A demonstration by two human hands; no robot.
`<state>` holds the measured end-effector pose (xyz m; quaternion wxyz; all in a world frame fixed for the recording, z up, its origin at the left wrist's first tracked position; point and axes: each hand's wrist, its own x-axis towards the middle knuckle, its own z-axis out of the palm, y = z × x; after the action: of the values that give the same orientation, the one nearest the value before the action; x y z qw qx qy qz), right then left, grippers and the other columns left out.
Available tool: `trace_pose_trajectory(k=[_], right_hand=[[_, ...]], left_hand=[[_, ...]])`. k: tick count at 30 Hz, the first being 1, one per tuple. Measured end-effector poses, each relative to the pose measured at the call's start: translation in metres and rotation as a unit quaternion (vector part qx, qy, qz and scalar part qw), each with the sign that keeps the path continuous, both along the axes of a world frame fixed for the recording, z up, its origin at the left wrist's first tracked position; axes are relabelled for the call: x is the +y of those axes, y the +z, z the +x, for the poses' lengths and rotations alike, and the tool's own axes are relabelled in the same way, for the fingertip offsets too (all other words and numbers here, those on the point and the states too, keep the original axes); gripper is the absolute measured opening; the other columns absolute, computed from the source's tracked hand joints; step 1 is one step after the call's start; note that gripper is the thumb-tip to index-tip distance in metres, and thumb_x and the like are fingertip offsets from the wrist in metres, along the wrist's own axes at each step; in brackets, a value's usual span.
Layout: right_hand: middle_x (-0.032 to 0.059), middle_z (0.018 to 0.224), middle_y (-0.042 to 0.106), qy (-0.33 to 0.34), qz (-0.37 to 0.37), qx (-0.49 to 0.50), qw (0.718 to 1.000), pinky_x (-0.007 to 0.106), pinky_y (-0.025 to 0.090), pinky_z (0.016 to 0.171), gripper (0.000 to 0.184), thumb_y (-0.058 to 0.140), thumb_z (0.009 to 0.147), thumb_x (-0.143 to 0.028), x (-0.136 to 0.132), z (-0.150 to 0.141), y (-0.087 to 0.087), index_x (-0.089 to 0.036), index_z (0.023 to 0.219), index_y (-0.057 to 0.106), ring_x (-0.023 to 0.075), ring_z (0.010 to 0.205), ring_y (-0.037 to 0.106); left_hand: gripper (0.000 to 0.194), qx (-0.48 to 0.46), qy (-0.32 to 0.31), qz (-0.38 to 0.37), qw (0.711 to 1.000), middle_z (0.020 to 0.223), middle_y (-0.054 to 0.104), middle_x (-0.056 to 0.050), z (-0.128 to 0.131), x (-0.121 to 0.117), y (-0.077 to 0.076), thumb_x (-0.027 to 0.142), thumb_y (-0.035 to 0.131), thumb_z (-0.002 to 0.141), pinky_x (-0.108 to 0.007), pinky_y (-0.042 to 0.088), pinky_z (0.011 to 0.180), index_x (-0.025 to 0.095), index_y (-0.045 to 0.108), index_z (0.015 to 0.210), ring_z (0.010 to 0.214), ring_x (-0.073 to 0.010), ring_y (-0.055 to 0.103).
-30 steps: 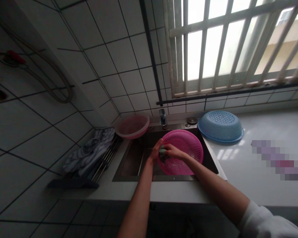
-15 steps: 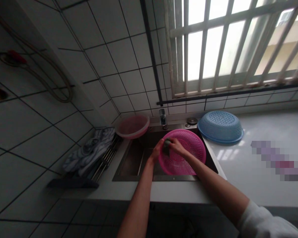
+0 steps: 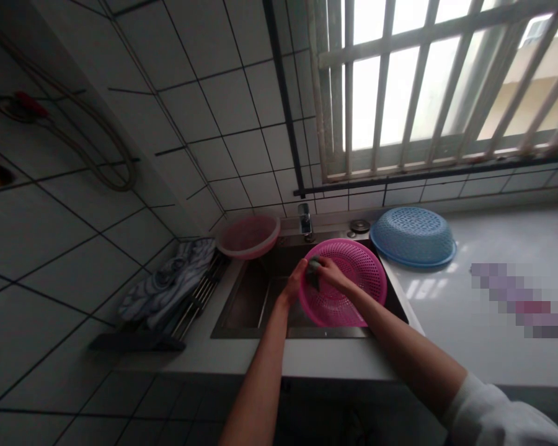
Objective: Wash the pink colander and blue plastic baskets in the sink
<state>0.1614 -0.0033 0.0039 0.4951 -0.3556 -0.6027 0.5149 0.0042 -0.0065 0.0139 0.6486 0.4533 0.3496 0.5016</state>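
Note:
A pink plastic colander [image 3: 363,272] is tilted over the steel sink [image 3: 242,303], its inside facing me. My left hand [image 3: 294,284] grips the colander's left rim. In my right hand [image 3: 331,272] is a grey-green cloth [image 3: 313,272], pressed against the inner wall of the colander near the left rim. My right fingers are closed on the cloth and partly hidden by it. The two hands are close together, with the colander's rim between them.
Behind the sink stands a faucet [image 3: 305,222]. A pink basin [image 3: 248,238] sits at the back left corner, and an upturned blue colander [image 3: 413,238] lies on the right counter. Striped cloth [image 3: 167,279] rests beside a metal rack [image 3: 199,297] on the left.
The colander has shifted very slightly up and to the right. Both hands keep their hold, and the cloth has moved only a little along the inner wall.

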Motion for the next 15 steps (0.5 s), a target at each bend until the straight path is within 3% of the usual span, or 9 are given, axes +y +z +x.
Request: trace_pose_trajectory(k=[3, 4, 6, 9, 11, 15], right_hand=[[0.0006, 0.072, 0.063, 0.14, -0.012, -0.023, 0.99, 0.023, 0.043, 0.059, 0.012, 0.059, 0.078, -0.025, -0.006, -0.006, -0.002, -0.017, 0.083, 0.066, 0.0136, 0.063, 0.053], [0.0006, 0.072, 0.063, 0.158, -0.011, -0.026, 0.987, 0.023, 0.043, 0.058, 0.011, 0.059, 0.077, -0.025, -0.007, -0.006, -0.003, -0.017, 0.083, 0.065, 0.0134, 0.062, 0.053], [0.0012, 0.075, 0.064, 0.114, -0.001, -0.019, 0.993, 0.023, 0.044, 0.06, 0.012, 0.059, 0.077, -0.026, -0.004, -0.003, -0.002, -0.017, 0.083, 0.065, 0.0142, 0.066, 0.054], [0.0019, 0.078, 0.065, -0.028, 0.009, 0.0, 1.0, 0.025, 0.046, 0.064, 0.015, 0.059, 0.078, -0.031, 0.004, 0.005, 0.0, -0.017, 0.082, 0.064, 0.016, 0.071, 0.055], [0.0018, 0.078, 0.065, -0.043, 0.006, 0.002, 0.999, 0.025, 0.046, 0.064, 0.016, 0.059, 0.079, -0.032, 0.005, 0.005, -0.001, -0.018, 0.082, 0.063, 0.016, 0.07, 0.054], [0.0007, 0.071, 0.062, 0.13, -0.014, -0.023, 0.991, 0.024, 0.043, 0.058, 0.011, 0.058, 0.079, -0.026, -0.007, -0.008, -0.005, -0.017, 0.082, 0.063, 0.0139, 0.061, 0.053]], left_hand=[[0.051, 0.023, 0.022, -0.023, 0.999, 0.087, 0.074, -0.004, -0.004, 0.0, 0.0, 0.064, 0.082, 0.074, -0.035, 0.047, 0.095, 0.015, 0.078, 0.091, 0.098, -0.0231, 0.066], [0.051, 0.028, 0.025, -0.028, 0.999, 0.085, 0.073, -0.003, -0.005, 0.001, 0.0, 0.064, 0.082, 0.074, -0.035, 0.047, 0.093, 0.015, 0.078, 0.089, 0.097, -0.0235, 0.066], [0.05, 0.025, 0.019, -0.023, 0.999, 0.088, 0.075, -0.004, -0.004, 0.001, 0.0, 0.061, 0.082, 0.075, -0.035, 0.046, 0.095, 0.015, 0.078, 0.092, 0.1, -0.0243, 0.065], [0.049, 0.0, 0.0, 0.002, 1.0, 0.102, 0.076, -0.006, 0.001, 0.001, -0.001, 0.058, 0.082, 0.077, -0.037, 0.044, 0.102, 0.016, 0.078, 0.101, 0.11, -0.0249, 0.064], [0.048, -0.007, -0.001, 0.007, 1.0, 0.104, 0.076, -0.007, 0.002, 0.002, -0.003, 0.057, 0.082, 0.078, -0.038, 0.043, 0.104, 0.016, 0.078, 0.103, 0.113, -0.0253, 0.063], [0.047, 0.008, 0.022, -0.019, 1.0, 0.092, 0.075, -0.006, -0.005, 0.003, -0.004, 0.058, 0.082, 0.077, -0.038, 0.044, 0.102, 0.015, 0.078, 0.094, 0.11, -0.0263, 0.065]])
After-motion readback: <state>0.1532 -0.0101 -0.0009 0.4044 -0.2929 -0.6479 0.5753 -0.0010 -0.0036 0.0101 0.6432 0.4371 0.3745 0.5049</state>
